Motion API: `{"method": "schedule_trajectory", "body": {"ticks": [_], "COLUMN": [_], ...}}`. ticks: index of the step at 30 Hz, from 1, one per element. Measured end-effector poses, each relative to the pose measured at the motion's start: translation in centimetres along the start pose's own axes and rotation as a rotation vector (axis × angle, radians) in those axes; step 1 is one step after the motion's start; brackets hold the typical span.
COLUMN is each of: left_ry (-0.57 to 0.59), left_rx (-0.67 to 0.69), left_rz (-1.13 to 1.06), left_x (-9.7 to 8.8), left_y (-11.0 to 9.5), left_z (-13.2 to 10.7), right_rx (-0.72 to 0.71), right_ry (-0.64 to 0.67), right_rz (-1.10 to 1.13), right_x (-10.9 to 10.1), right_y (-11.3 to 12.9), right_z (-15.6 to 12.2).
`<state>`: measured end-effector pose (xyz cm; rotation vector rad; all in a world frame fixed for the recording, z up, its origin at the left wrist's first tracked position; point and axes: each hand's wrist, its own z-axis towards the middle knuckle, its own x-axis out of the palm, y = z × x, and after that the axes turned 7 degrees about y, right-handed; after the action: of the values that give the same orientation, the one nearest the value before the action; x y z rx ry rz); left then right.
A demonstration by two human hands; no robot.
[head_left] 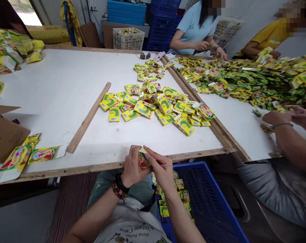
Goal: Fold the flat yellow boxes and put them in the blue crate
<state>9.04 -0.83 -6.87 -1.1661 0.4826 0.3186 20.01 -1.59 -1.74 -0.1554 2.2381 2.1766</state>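
Just over the table's front edge, my left hand (133, 165) is closed around a small yellow-green box (143, 161) with a red picture on its side. The fingers of my right hand (161, 167) pinch the same box near its upper end. My fingers cover much of it, so I cannot tell whether its flap is open. Beyond my hands lies a loose heap of similar small boxes (143, 108) on the white tabletop (59, 84). Below my right forearm, a blue crate (208, 195) holds several more small yellow packs (179, 184).
A wooden strip (89, 116) lies left of the heap; a wooden divider (193, 94) runs along its right. A cardboard box (7, 135) and flattened cartons (43, 155) stand at left. Co-workers' hands (282, 118) work at right beside a large pile of packets (244, 81).
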Motion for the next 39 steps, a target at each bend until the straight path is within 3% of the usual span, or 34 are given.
{"method": "schedule_trajectory", "body": {"ticks": [3, 7, 10, 18, 24, 26, 28, 30, 32, 34, 35, 36, 39], "left_ry": [-0.006, -0.009, -0.040, -0.062, -0.064, -0.020, 0.116, 0.297, 0.390, 0.320, 0.279, 0.245, 0.224], "left_rx": [-0.005, -0.065, -0.024, 0.023, -0.099, -0.089, -0.016, 0.072, 0.066, -0.197, -0.366, -0.447, -0.552], "left_rz": [-0.028, -0.036, -0.035, 0.113, 0.078, 0.040, 0.027, 0.085, 0.211, 0.402, 0.489, 0.511, 0.497], "left_x": [-0.1, -0.3, -0.2, 0.7, 1.1, 0.6, -0.9, -3.3, -6.1, -8.4, -9.1, -9.6, -10.1], "left_y": [-0.1, -0.1, 0.1, 0.3, 0.1, 0.1, 0.4, 1.1, 2.4, 4.1, 5.0, 5.9, 7.8], "left_z": [0.1, -0.1, -0.5, -0.9, -1.3, -1.5, -0.9, 1.0, 4.3, 8.6, 10.8, 12.8, 17.0], "right_rx": [-0.054, -0.283, -0.404, -0.340, -0.473, -0.492, -0.458, -0.330, -0.079, 0.158, 0.218, 0.228, 0.112], "right_ry": [0.061, 0.134, 0.128, 0.010, -0.128, -0.095, -0.054, -0.049, -0.046, -0.004, 0.027, 0.058, 0.134], "right_rz": [-0.091, -0.347, -0.429, -0.524, -0.690, -0.670, -0.645, -0.712, -0.899, -1.031, -1.038, -1.003, -0.771], "right_x": [-0.2, 0.0, 0.5, 0.8, 3.2, 2.7, 0.4, -3.7, -8.2, -11.4, -12.1, -12.3, -10.0], "right_y": [0.1, -0.2, -0.5, 0.2, -0.8, -0.7, -0.6, -0.4, -0.3, -0.2, -0.1, -0.2, -0.6], "right_z": [0.1, -0.2, -0.4, -1.1, -0.8, -0.9, -1.4, -2.4, -3.6, -4.4, -4.6, -4.5, -3.3]}}
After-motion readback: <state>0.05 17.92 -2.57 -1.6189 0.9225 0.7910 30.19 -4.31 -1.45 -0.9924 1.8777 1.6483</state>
